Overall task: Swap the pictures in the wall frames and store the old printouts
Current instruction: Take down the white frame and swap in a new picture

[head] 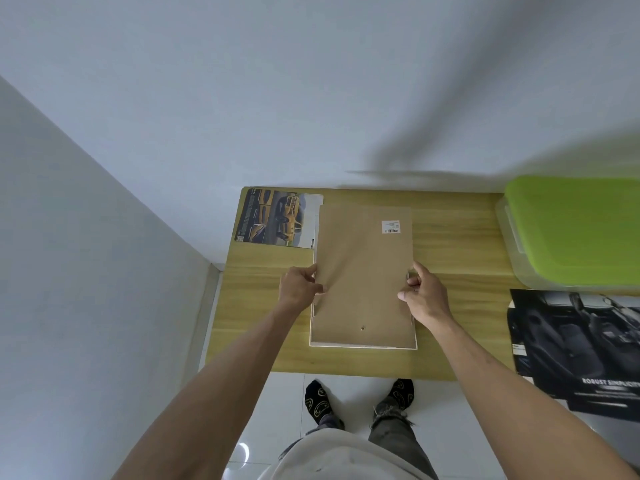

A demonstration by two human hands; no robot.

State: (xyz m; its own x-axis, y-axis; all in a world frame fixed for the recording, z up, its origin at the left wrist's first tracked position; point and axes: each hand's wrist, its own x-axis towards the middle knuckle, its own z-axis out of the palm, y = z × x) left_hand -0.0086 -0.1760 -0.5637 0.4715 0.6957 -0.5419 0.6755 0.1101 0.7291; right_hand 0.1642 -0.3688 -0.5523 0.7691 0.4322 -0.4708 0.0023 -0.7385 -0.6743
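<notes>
On table (450,244), left hand (298,289) and right hand (424,294) pinching backing board (363,271), frame (363,347) mostly hidden.

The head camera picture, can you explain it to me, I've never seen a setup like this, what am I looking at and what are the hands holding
There is no machine here. A person wears a wide-angle camera on the head, so you look down along both arms to a wooden table set against a wall.

A picture frame lies face down, and its brown backing board is what you see. The left hand grips the board's left edge, the right hand its right edge.

Also on the table: a printout of a yellow car at the far left, a dark printout overhanging the near right, and a clear box with a green lid at the far right.
</notes>
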